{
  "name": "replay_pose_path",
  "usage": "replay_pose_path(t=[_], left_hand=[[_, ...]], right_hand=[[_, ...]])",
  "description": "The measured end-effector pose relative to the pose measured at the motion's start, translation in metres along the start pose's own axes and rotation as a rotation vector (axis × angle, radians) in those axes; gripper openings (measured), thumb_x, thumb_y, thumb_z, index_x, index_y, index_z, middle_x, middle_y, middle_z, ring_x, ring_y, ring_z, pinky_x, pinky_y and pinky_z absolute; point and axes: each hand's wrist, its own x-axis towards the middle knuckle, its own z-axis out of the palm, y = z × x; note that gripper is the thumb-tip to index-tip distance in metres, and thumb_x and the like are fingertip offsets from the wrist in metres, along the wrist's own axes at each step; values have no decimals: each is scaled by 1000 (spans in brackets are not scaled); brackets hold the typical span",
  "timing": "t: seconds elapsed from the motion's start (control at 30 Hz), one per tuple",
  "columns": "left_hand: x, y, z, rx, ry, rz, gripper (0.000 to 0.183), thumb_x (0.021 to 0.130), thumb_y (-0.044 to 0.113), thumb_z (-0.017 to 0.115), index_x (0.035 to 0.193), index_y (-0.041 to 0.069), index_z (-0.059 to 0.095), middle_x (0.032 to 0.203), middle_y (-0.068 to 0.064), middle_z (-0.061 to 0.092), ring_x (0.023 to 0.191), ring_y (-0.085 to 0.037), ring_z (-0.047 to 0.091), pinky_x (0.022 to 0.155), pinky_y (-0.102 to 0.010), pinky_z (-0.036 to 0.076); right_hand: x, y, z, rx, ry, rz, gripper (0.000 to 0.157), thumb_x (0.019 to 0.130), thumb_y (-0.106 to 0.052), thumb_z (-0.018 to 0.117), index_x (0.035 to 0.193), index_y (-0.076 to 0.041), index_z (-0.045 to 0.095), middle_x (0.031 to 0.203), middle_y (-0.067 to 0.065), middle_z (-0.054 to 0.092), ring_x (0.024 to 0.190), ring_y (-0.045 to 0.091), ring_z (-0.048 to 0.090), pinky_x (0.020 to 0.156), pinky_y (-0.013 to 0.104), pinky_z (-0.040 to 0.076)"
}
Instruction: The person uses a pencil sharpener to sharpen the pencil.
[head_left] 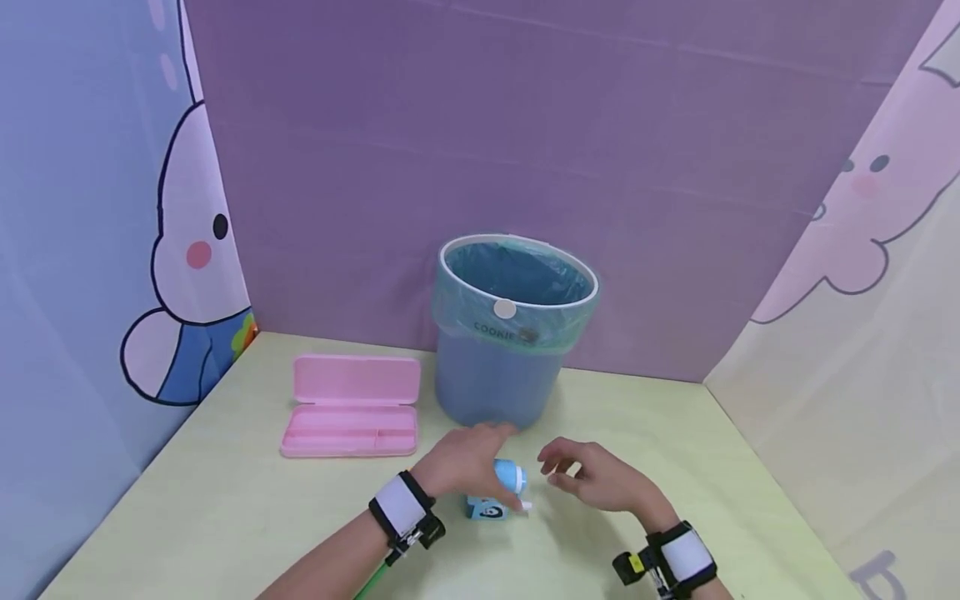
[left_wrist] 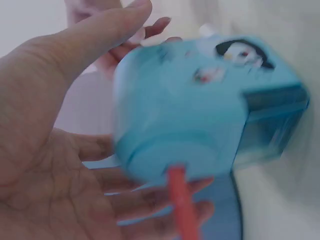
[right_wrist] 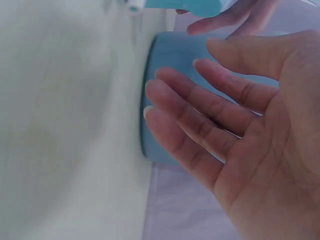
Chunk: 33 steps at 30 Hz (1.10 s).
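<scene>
A light blue pencil sharpener (head_left: 487,510) with a cartoon animal print and a see-through shavings drawer is on the table in front of the bin. In the left wrist view, a red pencil (left_wrist: 182,205) sticks out of the hole in the sharpener (left_wrist: 185,105). My left hand (head_left: 468,462) reaches around the sharpener, thumb on the near side and extended fingers spread along the far side. To the right of it, my right hand (head_left: 600,475) hovers with fingers loosely bent and nothing in them; the right wrist view shows its palm (right_wrist: 265,155) bare.
Behind the hands stands a blue bin (head_left: 491,375) with a green liner folded over its rim. An opened pink pencil case (head_left: 352,421) lies left of it on the pale yellow table (head_left: 225,500). A purple backdrop (head_left: 487,125) and printed side cloths surround the table.
</scene>
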Motion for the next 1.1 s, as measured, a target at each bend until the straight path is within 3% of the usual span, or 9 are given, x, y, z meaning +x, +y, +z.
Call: replay_pose_path(t=[0.2, 0.43, 0.6, 0.8, 0.97, 1.1], left_hand=[[-17, -24, -22, -119, 5, -11, 98, 67, 59, 81, 145, 14, 44, 142, -7, 51, 127, -25, 48, 100, -46, 43], [-37, -57, -26, -188, 40, 24, 73, 75, 48, 80, 131, 6, 57, 120, -9, 63, 109, -26, 59, 87, -42, 50], [-46, -69, -21, -221, 66, 94, 45, 78, 30, 81, 112, 3, 67, 103, -11, 69, 93, -24, 65, 79, -35, 53], [-46, -71, -14, -245, 98, 161, 25, 80, 15, 79, 101, 3, 73, 89, -5, 72, 78, -14, 66, 68, -26, 52], [-49, -72, -12, -246, 92, 138, 12, 82, 14, 77, 91, 6, 76, 74, 4, 68, 64, -7, 59, 57, -23, 46], [-52, -72, -14, -301, 73, 90, 5, 84, 14, 75, 85, 9, 75, 70, -1, 69, 59, -15, 62, 50, -22, 40]], right_hand=[[11, -15, -4, -45, 58, -37, 28, 97, -18, 59, 125, -18, 56, 114, -5, 64, 99, 12, 62, 79, 34, 53], [33, -37, 0, -40, 114, -67, 37, 98, -32, 59, 131, -17, 53, 121, -5, 61, 107, 22, 61, 86, 44, 52], [50, -55, 9, -78, 2, -42, 56, 91, -49, 64, 135, -17, 52, 124, -4, 60, 111, 21, 57, 91, 46, 50], [65, -62, 24, -182, -126, 1, 68, 81, -51, 73, 133, -12, 55, 122, -2, 62, 104, 13, 57, 90, 37, 50], [73, -60, 36, -224, -174, 16, 65, 79, -47, 76, 129, -10, 58, 110, -7, 63, 92, 9, 56, 80, 30, 50], [76, -59, 41, -231, -173, -1, 57, 79, -46, 78, 122, -13, 61, 98, -9, 64, 84, 7, 57, 75, 28, 51]])
